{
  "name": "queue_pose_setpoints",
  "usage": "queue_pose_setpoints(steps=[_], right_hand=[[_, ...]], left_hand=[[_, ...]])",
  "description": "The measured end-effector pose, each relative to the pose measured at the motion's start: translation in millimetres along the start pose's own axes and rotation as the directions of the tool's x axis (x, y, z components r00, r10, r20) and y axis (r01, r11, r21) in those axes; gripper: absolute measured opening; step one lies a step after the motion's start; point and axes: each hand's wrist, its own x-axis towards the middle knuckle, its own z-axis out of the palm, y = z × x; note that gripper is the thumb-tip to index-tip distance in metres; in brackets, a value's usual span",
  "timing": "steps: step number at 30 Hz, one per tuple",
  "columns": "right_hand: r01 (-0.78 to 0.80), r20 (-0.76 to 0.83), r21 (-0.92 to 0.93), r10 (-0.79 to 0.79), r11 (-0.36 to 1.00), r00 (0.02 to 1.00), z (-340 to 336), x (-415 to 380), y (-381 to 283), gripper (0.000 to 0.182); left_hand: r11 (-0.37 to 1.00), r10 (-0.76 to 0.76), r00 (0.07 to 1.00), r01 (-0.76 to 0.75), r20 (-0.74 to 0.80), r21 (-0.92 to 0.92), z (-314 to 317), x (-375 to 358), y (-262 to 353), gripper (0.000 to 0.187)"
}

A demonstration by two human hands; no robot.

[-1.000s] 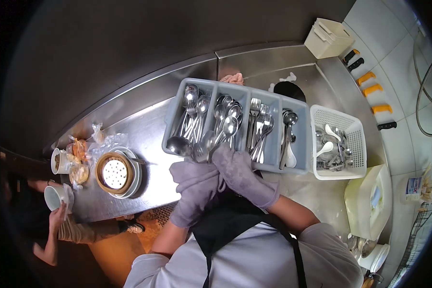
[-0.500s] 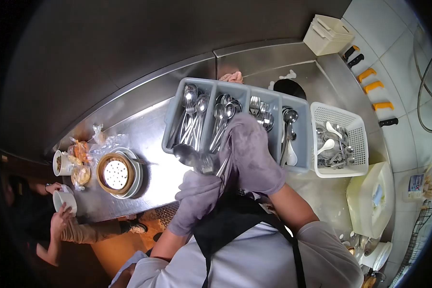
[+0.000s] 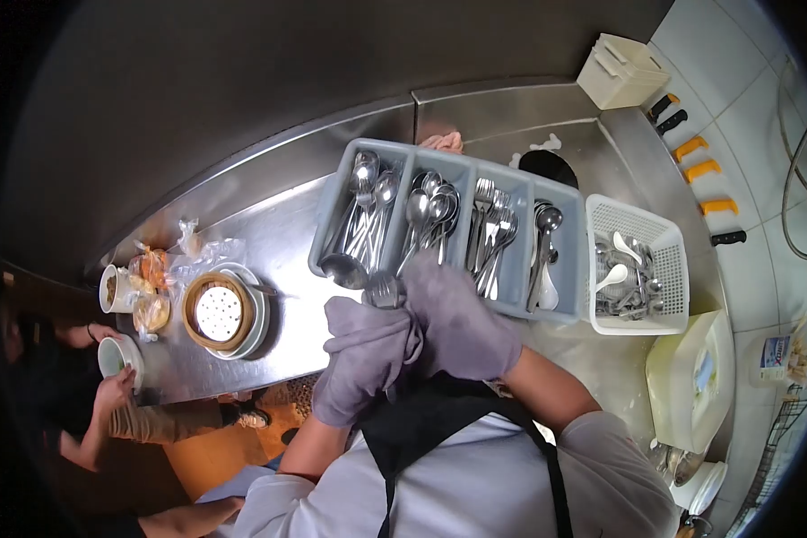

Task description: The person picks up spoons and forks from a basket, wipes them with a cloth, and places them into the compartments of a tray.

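My left hand (image 3: 363,363), covered in grey-purple fabric, is closed around a fork (image 3: 384,289) and a large spoon (image 3: 343,269), whose heads stick out above it. Their handles are hidden in the folds. Beside it, my right hand (image 3: 464,318) is covered in the same fabric, its fingers bent against the left hand and the fork. Whatever it grips is hidden. Just beyond both hands lies a grey cutlery tray (image 3: 439,161) with spoons (image 3: 365,202) in the left compartment, more spoons (image 3: 435,211), forks (image 3: 491,220), and ladle-like spoons (image 3: 547,224) at right.
A white perforated basket (image 3: 637,211) of cutlery stands right of the tray. A yellowish container (image 3: 686,386) is nearer me. Knives (image 3: 690,148) hang on the tiled wall. Left are a bamboo steamer (image 3: 188,309) on plates and food bags (image 3: 151,318). Another person's hand (image 3: 115,390) holds a bowl.
My right hand has come down from over the tray towards my left hand, uncovering the forks. The other person's bowl has tilted. The view has shifted slightly.
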Motion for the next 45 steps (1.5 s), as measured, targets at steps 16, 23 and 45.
queue_pose_setpoints(steps=[16, 23, 45], right_hand=[[-0.201, -0.120, 0.276, 0.241, 0.940, 0.963, -35, 7, 21, 0.008], [-0.296, -0.121, 0.436, 0.382, 0.850, 0.916, -10, -15, -7, 0.021], [-0.178, 0.097, 0.589, 0.149, 0.789, 0.984, -12, -49, 29, 0.071]], left_hand=[[0.998, -0.020, 0.998, 0.024, -0.062, 0.054, -3, 3, 41, 0.009], [0.898, 0.167, 0.986, -0.163, 0.025, 0.409, 6, 14, 35, 0.009], [0.974, 0.037, 0.983, -0.075, 0.177, 0.215, 16, 32, 23, 0.013]])
